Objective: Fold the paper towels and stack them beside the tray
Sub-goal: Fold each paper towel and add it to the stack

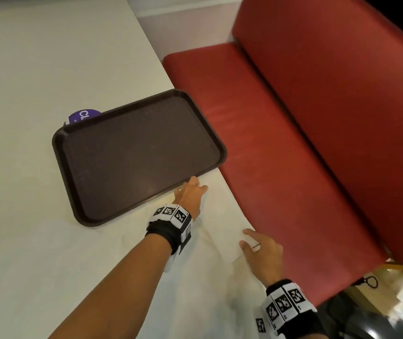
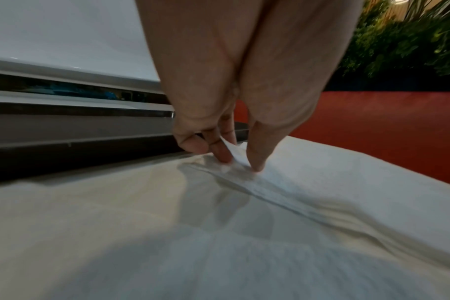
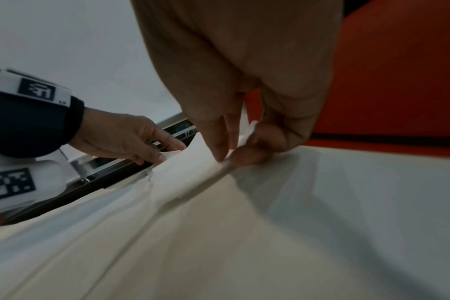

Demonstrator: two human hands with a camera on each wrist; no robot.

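Observation:
A white paper towel lies spread on the white table, just in front of the dark brown tray. My left hand is at the towel's far edge beside the tray, and in the left wrist view its fingers and thumb pinch a raised fold of the paper towel. Nearer the table's right edge, my right hand pinches the towel's near corner; the right wrist view shows thumb and fingers closed on the lifted paper towel. A crease runs between the two hands.
A purple round label peeks from behind the tray's far edge. A red padded bench runs along the table's right side, close to my right hand. Green plants stand beyond the bench.

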